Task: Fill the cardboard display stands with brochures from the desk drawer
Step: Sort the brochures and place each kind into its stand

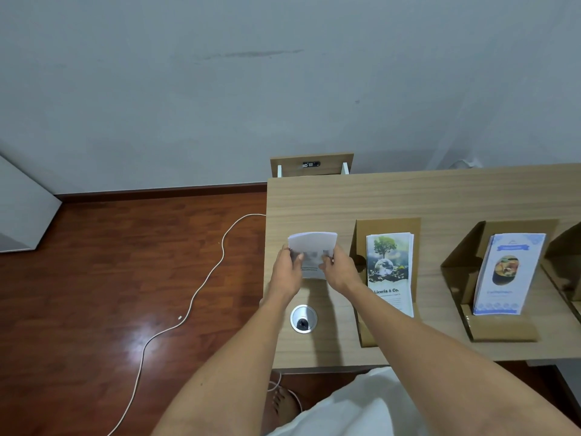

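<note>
Both hands, left (287,272) and right (338,272), grip a brochure stack (312,247) above the desk (345,196), left of two filled stands (405,226).

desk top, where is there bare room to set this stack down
Bare wood along the back of the desk behind the stands, and at its left end around the cable grommet. Crowded to the right: the tree brochure stand and food brochure stand sit close together.

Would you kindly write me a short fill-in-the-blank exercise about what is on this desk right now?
1. The stack of brochures is held by ____ hands.
2. The tree brochure stands in a ____ display stand.
3. The white cable lies on the ____.
4. The round grommet sits ____ the left hand, nearer the person.

Answers: both; cardboard; floor; below
</note>
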`<action>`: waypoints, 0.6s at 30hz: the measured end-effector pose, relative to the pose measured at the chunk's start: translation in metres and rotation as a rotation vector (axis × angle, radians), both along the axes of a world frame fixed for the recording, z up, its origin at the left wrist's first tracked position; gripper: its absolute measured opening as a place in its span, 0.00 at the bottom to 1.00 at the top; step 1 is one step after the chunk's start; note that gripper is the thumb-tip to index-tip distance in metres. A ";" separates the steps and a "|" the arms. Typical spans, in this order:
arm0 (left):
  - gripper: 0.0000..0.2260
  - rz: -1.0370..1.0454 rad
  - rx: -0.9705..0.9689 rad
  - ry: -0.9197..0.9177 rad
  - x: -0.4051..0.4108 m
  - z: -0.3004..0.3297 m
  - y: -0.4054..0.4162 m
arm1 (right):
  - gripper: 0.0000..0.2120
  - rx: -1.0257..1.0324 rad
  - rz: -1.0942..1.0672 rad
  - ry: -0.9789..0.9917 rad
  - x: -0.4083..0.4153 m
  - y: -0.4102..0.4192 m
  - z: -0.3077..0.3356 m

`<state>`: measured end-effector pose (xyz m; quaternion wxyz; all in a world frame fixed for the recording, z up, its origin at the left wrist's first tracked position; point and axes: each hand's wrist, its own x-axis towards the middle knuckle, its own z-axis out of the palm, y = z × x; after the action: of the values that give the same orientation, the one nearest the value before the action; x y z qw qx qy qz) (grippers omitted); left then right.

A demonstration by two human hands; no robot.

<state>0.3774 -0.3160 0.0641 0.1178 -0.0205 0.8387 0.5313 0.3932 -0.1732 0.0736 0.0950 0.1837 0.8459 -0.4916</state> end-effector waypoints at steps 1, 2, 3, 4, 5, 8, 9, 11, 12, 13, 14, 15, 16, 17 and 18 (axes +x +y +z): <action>0.11 -0.009 -0.009 -0.019 0.000 -0.003 0.000 | 0.14 0.025 0.022 -0.047 0.000 0.001 -0.001; 0.11 -0.012 -0.017 -0.034 0.001 -0.004 0.000 | 0.14 0.051 0.041 -0.083 0.000 0.003 -0.003; 0.11 -0.011 -0.021 -0.037 0.002 -0.005 0.000 | 0.13 0.061 0.048 -0.092 0.001 0.003 -0.003; 0.11 -0.006 -0.022 -0.027 0.002 -0.006 0.000 | 0.13 0.052 0.037 -0.068 0.002 0.004 -0.005; 0.11 0.003 -0.020 -0.008 0.003 -0.004 0.001 | 0.13 0.039 0.020 -0.028 0.003 0.004 -0.002; 0.11 0.022 -0.025 0.010 0.005 -0.002 0.003 | 0.13 0.016 -0.005 0.023 0.004 0.004 0.000; 0.11 0.014 -0.026 -0.015 0.005 -0.003 0.004 | 0.13 0.021 0.012 -0.018 0.004 0.005 0.001; 0.11 -0.010 -0.039 -0.073 0.003 -0.004 0.006 | 0.15 0.051 0.066 -0.134 0.004 0.008 0.000; 0.11 -0.013 -0.045 -0.087 0.003 -0.004 0.007 | 0.15 0.060 0.081 -0.160 0.003 0.010 -0.002; 0.11 -0.009 -0.044 -0.082 0.003 -0.003 0.007 | 0.15 0.066 0.083 -0.153 0.003 0.011 -0.002; 0.11 0.002 -0.040 -0.067 0.003 -0.001 0.007 | 0.15 0.065 0.070 -0.119 0.003 0.011 -0.002; 0.11 0.014 -0.039 -0.051 0.005 0.001 0.007 | 0.14 0.063 0.058 -0.081 0.003 0.011 -0.001; 0.11 0.025 -0.042 -0.041 0.006 0.003 0.008 | 0.14 0.055 0.047 -0.059 0.002 0.012 -0.002; 0.11 0.027 -0.046 -0.044 0.006 0.004 0.008 | 0.14 0.049 0.050 -0.066 0.002 0.012 -0.002; 0.11 0.023 -0.050 -0.065 0.007 0.004 0.009 | 0.14 0.042 0.065 -0.099 0.002 0.012 -0.003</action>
<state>0.3843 -0.3072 0.0680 0.1385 -0.0503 0.8472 0.5105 0.3953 -0.1608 0.0707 0.1488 0.1825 0.8558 -0.4606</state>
